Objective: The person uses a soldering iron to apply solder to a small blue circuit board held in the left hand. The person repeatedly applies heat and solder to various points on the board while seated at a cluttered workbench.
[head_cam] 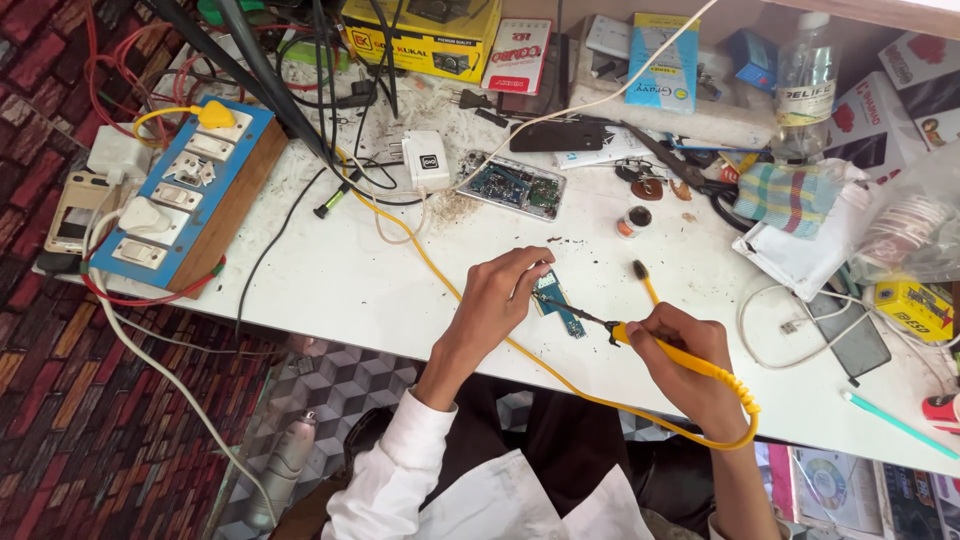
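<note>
The left hand [505, 290] pinches a small blue circuit board [556, 303] against the white table [340, 280], near its near edge. The right hand [680, 350], closed around a yellow soldering iron [680, 358], lies just right of the board, and the iron's tip touches it.

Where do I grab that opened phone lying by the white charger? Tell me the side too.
Grip the opened phone across its two long edges, coming from above. It lies flat with its circuit side up, so keep fingers off the middle. Its near long edge faces bare table; the white charger crowds its left end.
</note>
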